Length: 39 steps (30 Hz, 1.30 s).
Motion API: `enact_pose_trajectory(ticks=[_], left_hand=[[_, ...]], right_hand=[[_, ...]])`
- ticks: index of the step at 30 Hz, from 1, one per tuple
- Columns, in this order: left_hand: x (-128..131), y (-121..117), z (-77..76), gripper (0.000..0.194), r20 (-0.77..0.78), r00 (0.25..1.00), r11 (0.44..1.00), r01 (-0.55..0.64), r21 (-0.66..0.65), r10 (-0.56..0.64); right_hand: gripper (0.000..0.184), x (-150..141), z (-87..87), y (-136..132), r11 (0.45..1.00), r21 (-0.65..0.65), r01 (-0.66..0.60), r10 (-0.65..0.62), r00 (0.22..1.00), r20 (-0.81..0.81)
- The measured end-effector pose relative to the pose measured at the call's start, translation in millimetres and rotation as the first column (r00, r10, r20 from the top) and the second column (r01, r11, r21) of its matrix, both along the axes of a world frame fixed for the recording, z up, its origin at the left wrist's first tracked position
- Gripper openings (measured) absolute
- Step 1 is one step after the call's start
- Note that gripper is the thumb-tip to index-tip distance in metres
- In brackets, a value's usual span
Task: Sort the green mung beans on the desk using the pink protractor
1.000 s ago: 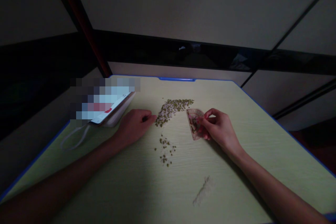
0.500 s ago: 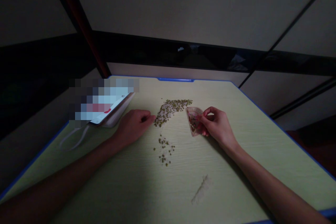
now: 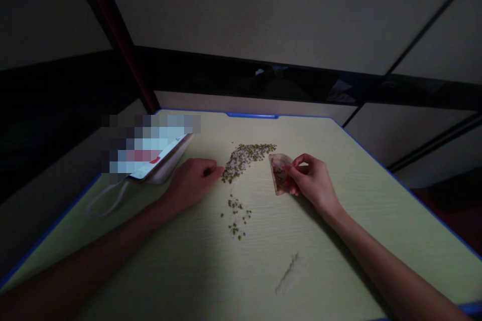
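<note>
My right hand [image 3: 311, 180] pinches a small clear protractor [image 3: 276, 174] with pink and dark markings between thumb and fingers. It is tilted, its straight edge facing left, just right of a curved pile of small green beans and white grains [image 3: 241, 160]. My left hand [image 3: 194, 180] is closed at the pile's left end, its thumb side touching or nearly touching it. Whether anything is inside its curled fingers is hidden. Nearer to me lies a loose scatter of green beans [image 3: 236, 215] with a few pale bits.
A phone or tablet with a lit, partly blurred screen [image 3: 158, 153] leans on a pale stand at left, a white strap loop [image 3: 107, 203] beside it. A thin streak of whitish bits [image 3: 288, 273] lies at front right. The light table [image 3: 181, 271] has a blue rim; cabinet panels stand behind.
Almost nothing differs. The protractor has turned slightly in my right hand, its left edge a little further right. My left hand stays in place.
</note>
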<state>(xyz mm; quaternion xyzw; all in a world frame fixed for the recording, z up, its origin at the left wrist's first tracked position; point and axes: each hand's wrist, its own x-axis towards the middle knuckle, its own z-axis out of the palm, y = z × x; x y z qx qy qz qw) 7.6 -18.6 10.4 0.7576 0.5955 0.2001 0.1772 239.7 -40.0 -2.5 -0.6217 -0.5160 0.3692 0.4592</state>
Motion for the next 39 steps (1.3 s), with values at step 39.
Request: enact_pose_trajectory(ticks=[39], left_hand=[[-0.9,1.2,-2.9,0.035,-0.004,1.0,1.0,-0.005,0.007,0.005]], right_hand=[[0.021,7.5,-2.6,-3.1,0.99,0.015,0.14,-0.139,0.989,-0.056]])
